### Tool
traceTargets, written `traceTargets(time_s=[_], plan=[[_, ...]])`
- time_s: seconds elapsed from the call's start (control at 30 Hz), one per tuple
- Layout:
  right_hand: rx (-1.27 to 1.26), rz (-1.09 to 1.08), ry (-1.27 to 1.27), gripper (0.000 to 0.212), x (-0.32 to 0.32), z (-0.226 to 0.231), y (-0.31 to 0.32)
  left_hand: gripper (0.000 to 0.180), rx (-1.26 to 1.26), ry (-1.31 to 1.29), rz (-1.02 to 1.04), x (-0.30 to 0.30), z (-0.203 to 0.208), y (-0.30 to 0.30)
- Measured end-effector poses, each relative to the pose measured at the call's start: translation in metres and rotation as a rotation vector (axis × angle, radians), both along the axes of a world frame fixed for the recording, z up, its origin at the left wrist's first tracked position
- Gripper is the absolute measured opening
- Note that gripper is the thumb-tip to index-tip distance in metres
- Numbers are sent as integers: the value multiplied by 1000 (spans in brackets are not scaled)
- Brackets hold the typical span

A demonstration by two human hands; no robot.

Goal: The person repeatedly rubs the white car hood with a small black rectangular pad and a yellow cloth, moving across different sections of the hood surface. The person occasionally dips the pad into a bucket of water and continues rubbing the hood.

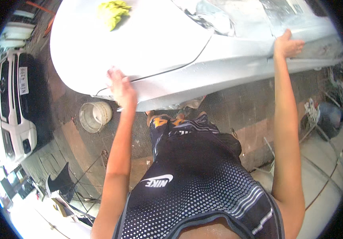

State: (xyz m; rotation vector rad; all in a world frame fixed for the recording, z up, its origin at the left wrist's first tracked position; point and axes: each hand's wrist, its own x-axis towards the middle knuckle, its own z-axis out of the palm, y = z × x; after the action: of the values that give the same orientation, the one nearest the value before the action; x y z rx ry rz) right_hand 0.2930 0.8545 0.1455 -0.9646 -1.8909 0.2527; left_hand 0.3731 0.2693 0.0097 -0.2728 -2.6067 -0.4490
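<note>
While I watch from above, the car (219,67) fills the top of the frame, its hood (139,44) at upper centre-left. Left of centre, the left hand (124,91) is over the front corner, its fingers (115,75) extended and blurred, grasping nothing I can see; whether they press on the car I can't tell. At upper right, the right hand (287,47) seems laid against the side, thumb lifted, fingers loose with nothing visible in them. I'd judge that flat palms and light, even pressure serve best, easing off at the seam (159,75). A yellow-green cloth (113,15) lies on the hood, upper left; I'd keep steps wide of the bucket (95,116), left of centre.
</note>
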Motion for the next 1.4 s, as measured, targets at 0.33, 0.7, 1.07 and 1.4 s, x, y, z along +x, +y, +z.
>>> traceTargets(time_s=[0.33, 0.7, 1.07, 1.4], plan=[[22, 50, 38, 103, 1, 8, -19, 55, -318, -152, -642, -14, 74, 98], [0, 83, 66, 102, 16, 33, -51, 53, -192, -139, -766, -57, 97, 142], [-4, 85, 76, 102, 10, 28, -43, 45, 44, -219, -754, -89, 117, 187], [15, 67, 75, 102, 18, 4, -10, 51, -122, -240, -770, -115, 101, 152]])
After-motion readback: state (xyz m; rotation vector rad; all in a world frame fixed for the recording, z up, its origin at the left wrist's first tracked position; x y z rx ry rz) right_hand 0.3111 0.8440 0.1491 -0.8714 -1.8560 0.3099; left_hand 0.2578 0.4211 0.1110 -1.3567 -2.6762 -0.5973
